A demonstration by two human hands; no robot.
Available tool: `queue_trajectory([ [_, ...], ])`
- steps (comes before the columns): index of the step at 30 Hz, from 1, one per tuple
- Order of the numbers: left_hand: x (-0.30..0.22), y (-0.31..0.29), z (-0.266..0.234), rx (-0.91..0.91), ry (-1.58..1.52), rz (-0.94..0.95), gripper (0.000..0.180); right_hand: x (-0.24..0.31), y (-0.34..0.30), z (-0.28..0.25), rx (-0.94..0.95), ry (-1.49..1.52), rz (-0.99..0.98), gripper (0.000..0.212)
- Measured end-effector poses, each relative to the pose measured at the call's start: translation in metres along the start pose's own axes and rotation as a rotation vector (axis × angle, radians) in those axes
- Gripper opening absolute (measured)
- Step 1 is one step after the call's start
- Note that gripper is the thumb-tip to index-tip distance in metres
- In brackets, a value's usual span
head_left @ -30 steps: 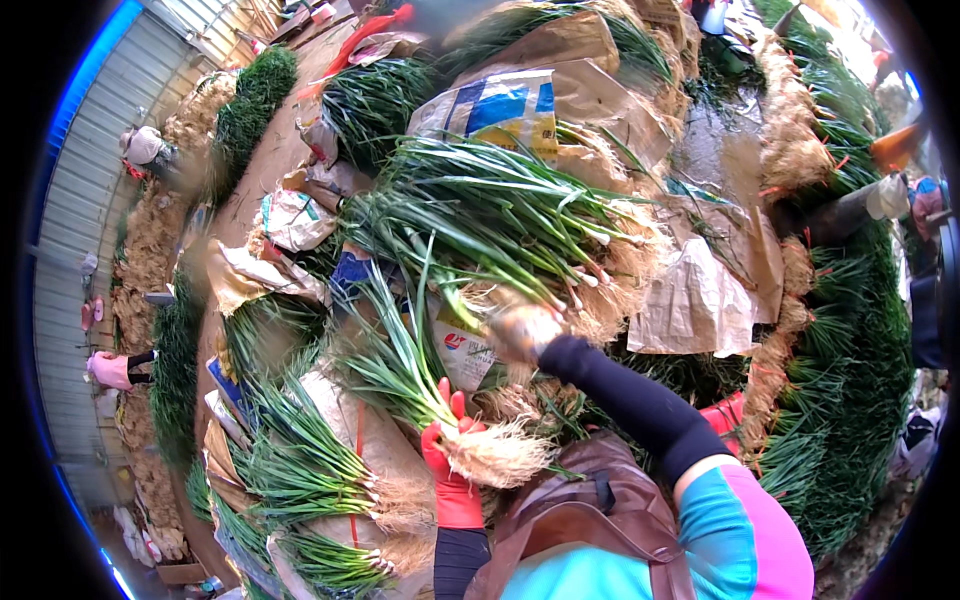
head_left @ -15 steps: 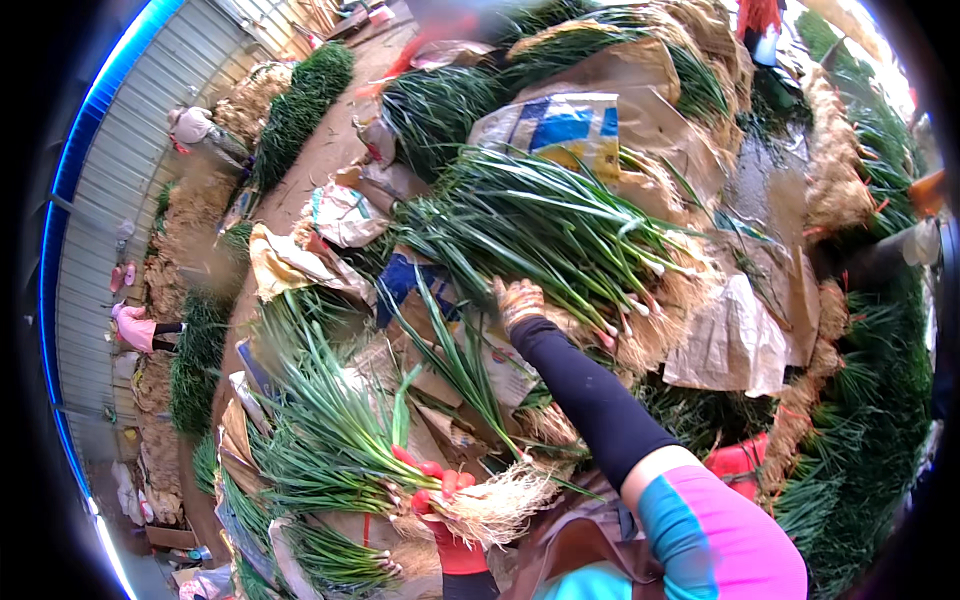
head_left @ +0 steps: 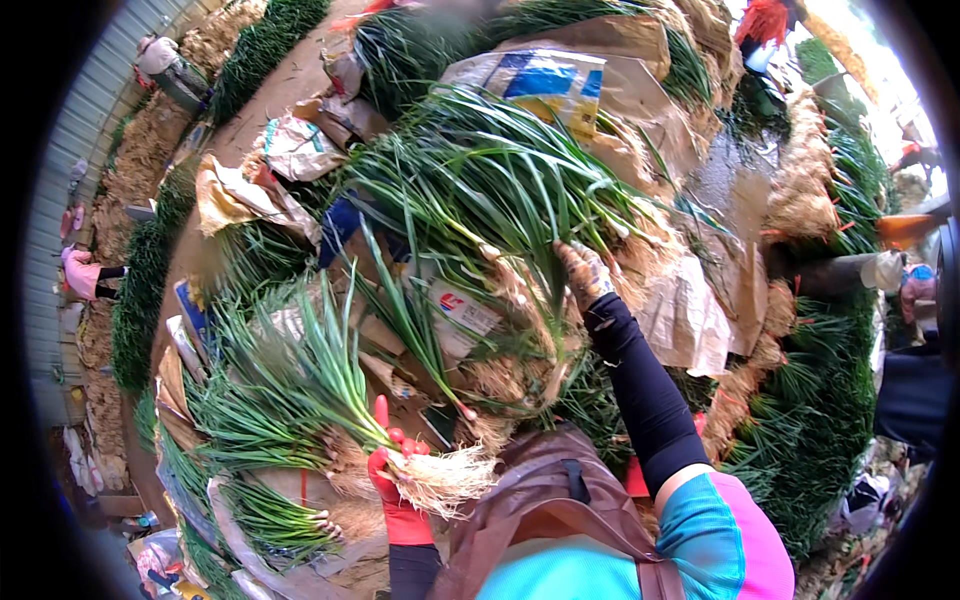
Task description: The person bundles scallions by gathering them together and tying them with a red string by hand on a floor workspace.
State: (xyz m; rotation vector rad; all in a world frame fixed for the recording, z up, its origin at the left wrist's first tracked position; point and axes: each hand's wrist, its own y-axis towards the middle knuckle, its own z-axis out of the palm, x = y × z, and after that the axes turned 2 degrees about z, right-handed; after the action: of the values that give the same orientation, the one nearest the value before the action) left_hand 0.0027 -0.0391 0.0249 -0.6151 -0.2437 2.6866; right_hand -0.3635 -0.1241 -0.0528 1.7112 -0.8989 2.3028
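My left hand [head_left: 392,462], in a red glove, is closed round a bunch of green onions [head_left: 350,385]. Their pale roots [head_left: 445,482] stick out to the right of the fist and the green leaves fan to the upper left. Over the large green onion pile [head_left: 470,165], my right hand [head_left: 584,272], in a light patterned glove, has its fingers closed on some green onions [head_left: 562,235], with blurred roots trailing below. A single green onion [head_left: 415,320] lies between the two hands. Smaller bundles [head_left: 285,510] rest beside my left hand.
Paper sacks [head_left: 690,310] and a printed sack [head_left: 550,85] lie around the pile. Dense rows of green onions [head_left: 815,440] stand at the right. Two people, one in pink [head_left: 85,275] and one in pale clothing [head_left: 165,65], are at the far left along a wall.
My right hand has moved right and slightly up, taking green onions out of the pile's near side. My left hand has shifted left with its bunch. The whole view has turned a little.
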Motion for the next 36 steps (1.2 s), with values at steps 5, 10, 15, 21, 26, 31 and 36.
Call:
queue_trajectory([
  [5, 0.035, 0.0, 0.0, -0.113, 0.327, -0.429, 0.064, 0.007, -0.042, 0.026, 0.14, 0.231, 0.213, 0.023],
  [10, 0.068, 0.002, -0.024, 0.047, 0.414, -0.647, 0.067, -0.011, -0.056, 0.096, 0.312, 0.546, 0.356, 0.036],
  [15, 0.058, -0.01, -0.003, -0.033, 0.195, -0.505, 0.041, -0.026, -0.09, 0.085, 0.401, -0.075, -0.135, 0.053],
  [21, 0.056, -0.013, -0.031, -0.089, 0.145, -0.404, 0.038, -0.04, -0.168, 0.078, 0.679, -0.503, -0.115, 0.041],
  [26, 0.041, -0.006, -0.039, -0.069, 0.089, -0.293, 0.048, -0.05, -0.162, 0.028, 0.692, -1.179, -0.098, 0.027],
  [31, 0.04, 0.014, -0.018, -0.067, 0.095, -0.276, 0.062, -0.003, -0.07, 0.07, 0.033, -1.362, -0.61, 0.029],
  [36, 0.051, 0.031, -0.01, -0.091, 0.168, -0.315, 0.047, 0.008, 0.02, 0.104, -0.021, -1.611, -0.363, 0.03],
])
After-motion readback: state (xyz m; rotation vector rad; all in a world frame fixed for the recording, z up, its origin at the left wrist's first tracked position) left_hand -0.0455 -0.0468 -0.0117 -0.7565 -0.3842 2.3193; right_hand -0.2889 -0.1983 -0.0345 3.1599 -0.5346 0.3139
